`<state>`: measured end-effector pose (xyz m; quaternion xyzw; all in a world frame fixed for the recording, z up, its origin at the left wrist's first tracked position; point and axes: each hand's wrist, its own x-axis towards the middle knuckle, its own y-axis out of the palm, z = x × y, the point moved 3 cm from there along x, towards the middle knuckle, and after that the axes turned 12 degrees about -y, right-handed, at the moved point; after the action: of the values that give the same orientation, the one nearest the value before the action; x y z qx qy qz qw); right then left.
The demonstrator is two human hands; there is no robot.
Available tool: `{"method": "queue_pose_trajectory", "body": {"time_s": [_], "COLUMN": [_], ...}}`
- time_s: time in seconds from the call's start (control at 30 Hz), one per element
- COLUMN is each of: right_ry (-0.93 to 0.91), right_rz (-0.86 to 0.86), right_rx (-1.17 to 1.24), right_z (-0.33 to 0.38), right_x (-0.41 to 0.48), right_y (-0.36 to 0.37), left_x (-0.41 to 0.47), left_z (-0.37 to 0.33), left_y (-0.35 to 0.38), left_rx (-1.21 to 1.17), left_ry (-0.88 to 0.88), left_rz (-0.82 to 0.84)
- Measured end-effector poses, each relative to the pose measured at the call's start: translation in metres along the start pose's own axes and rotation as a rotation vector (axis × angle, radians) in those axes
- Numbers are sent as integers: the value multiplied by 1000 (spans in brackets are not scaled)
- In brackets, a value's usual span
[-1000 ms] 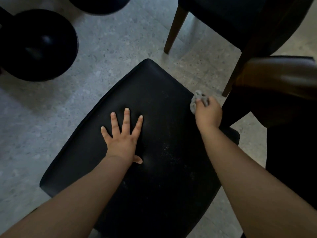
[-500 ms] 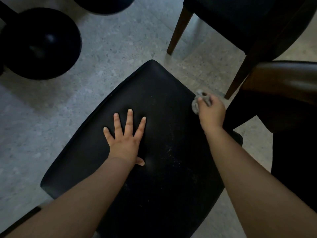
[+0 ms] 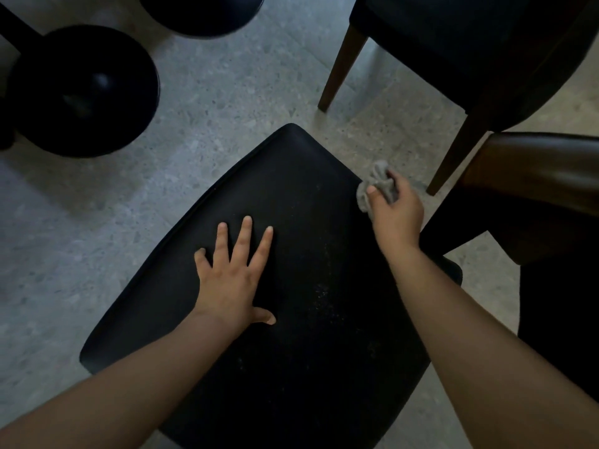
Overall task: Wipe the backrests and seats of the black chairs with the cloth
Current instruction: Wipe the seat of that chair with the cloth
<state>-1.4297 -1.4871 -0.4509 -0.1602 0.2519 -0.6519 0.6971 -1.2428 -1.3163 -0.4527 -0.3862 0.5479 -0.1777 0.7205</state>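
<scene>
Holding a cloth [image 3: 378, 180] at the edge of the black seat [image 3: 291, 367].
Gripping it in the right hand [image 3: 397, 217], fingers [image 3: 372, 194] curled; pressing the left hand [image 3: 231, 283] flat.

A wide black padded chair seat [image 3: 291, 367] is seen from above, turned cornerwise, with a rounded far corner and a piped edge. Its matt covering is sprinkled with pale dust specks to the right of the middle. It is pressed near its middle by the flat, spread left grip [image 3: 231, 280]. A small crumpled grey cloth [image 3: 377, 179] is bunched in the right grip [image 3: 395, 215] at the seat's right edge, near the far corner. A second black upholstered chair [image 3: 453, 43] on brown wooden legs is set beyond, apart from the first.
</scene>
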Motion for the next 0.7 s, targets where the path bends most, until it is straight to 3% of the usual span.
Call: {"method": "queue_pose_trajectory", "body": {"time_s": [0.17,0.33,0.5,0.7], "right_ry": [-27,-86,-120,-86], "right_rz": [65,435,47,109], "right_rx": [74,171,36,52], "right_z": [18,26,23,30], "right_x": [-7,-38,9,-2], "right_y": [38,51,20,58], "left_x": [1,23,32,34], "left_z": [22,51,56,57], "left_y": [-10,-14,-2,-1], "left_rx": [-195,-313,-331,-368], "left_ry": [-31,-234,-231,-220], "left_rz": [-42,89,155,177]}}
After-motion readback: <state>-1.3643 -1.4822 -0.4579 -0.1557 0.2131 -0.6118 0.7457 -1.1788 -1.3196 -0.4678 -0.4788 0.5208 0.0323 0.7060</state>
